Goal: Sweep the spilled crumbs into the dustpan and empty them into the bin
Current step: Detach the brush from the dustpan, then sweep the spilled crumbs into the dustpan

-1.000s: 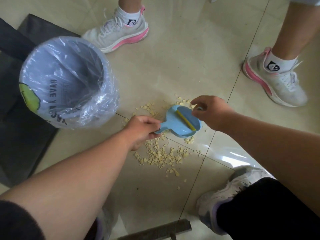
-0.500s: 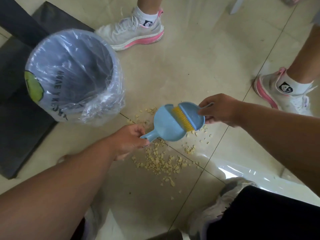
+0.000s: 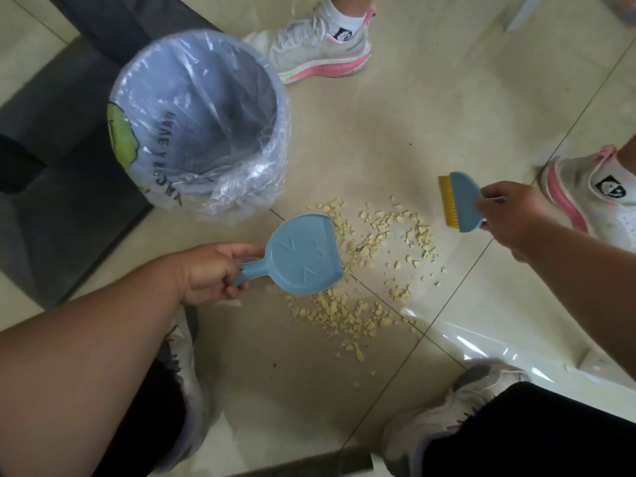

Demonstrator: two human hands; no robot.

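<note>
Pale yellow crumbs (image 3: 375,270) lie scattered on the beige tiled floor between my hands. My left hand (image 3: 213,270) grips the short handle of a small blue dustpan (image 3: 304,253), which is held just above the left edge of the spill with its open lip toward the crumbs. My right hand (image 3: 509,215) holds a small blue brush (image 3: 457,201) with yellow bristles, lifted to the right of the crumbs and apart from the dustpan. A grey bin (image 3: 199,122) lined with a clear plastic bag stands at the upper left, close to the spill.
Another person's white and pink sneakers stand beyond the spill, one at the top (image 3: 320,46) and one at the right edge (image 3: 592,197). My own shoes (image 3: 444,428) are below. A dark mat (image 3: 62,187) lies left of the bin.
The brush was nested in the dustpan; my right hand has pulled it out and moved it right. My left hand has lowered the dustpan beside the crumbs.
</note>
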